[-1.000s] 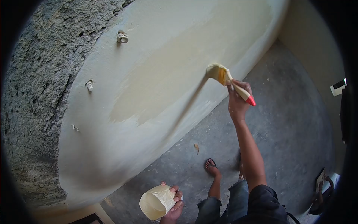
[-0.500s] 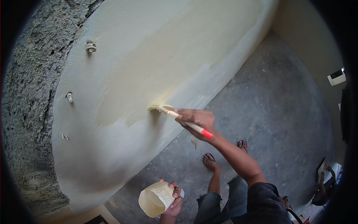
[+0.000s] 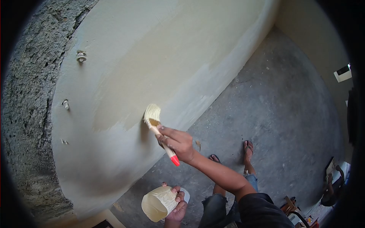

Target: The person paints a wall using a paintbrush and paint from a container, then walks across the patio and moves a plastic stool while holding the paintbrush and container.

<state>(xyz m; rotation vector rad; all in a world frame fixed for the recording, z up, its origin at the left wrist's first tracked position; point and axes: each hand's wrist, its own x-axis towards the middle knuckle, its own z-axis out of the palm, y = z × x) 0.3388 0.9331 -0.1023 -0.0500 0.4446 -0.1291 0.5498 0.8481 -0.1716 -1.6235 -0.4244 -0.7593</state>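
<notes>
My right hand grips the wooden handle of a paintbrush, whose red handle end points down and to the right. Cream paint coats the bristles, which are at the smooth wall; whether they press on it I cannot tell. A darker cream patch of wet-looking paint spreads up and right from the brush. Low in the view, my left hand is wrapped around a cream paint container, tilted with its wide mouth facing left. The paint level inside does not show.
Rough bare concrete borders the wall on the left. Two pipe stubs, an upper one and a lower one, stick out of the wall. My sandalled feet stand on the grey floor. Another person is at the far right.
My right hand has moved left and slightly down, turning the brush so its bristles point upward. My left hand and the container stay nearly still. One foot has shifted.
</notes>
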